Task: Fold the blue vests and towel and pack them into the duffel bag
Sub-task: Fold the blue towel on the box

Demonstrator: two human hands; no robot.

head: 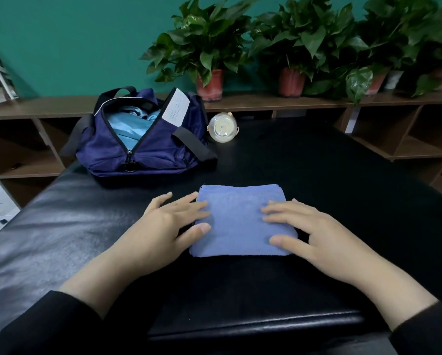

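Observation:
A blue towel point(237, 221) lies folded into a small rectangle in the middle of the black padded table point(61, 226). My left hand point(168, 226) rests flat at its left edge, fingers spread onto the cloth. On the towel's right side my right hand point(309, 229) lies flat, fingers apart. Neither hand grips anything. The navy duffel bag point(143, 139) sits at the far left of the table, unzipped, with light blue vest fabric point(130, 124) showing inside.
A clear round lidded container point(223, 127) lies beside the bag on the right. Brown shelves point(407, 124) run behind and to both sides of the table. Potted plants point(209, 55) stand along the back shelf against a teal wall.

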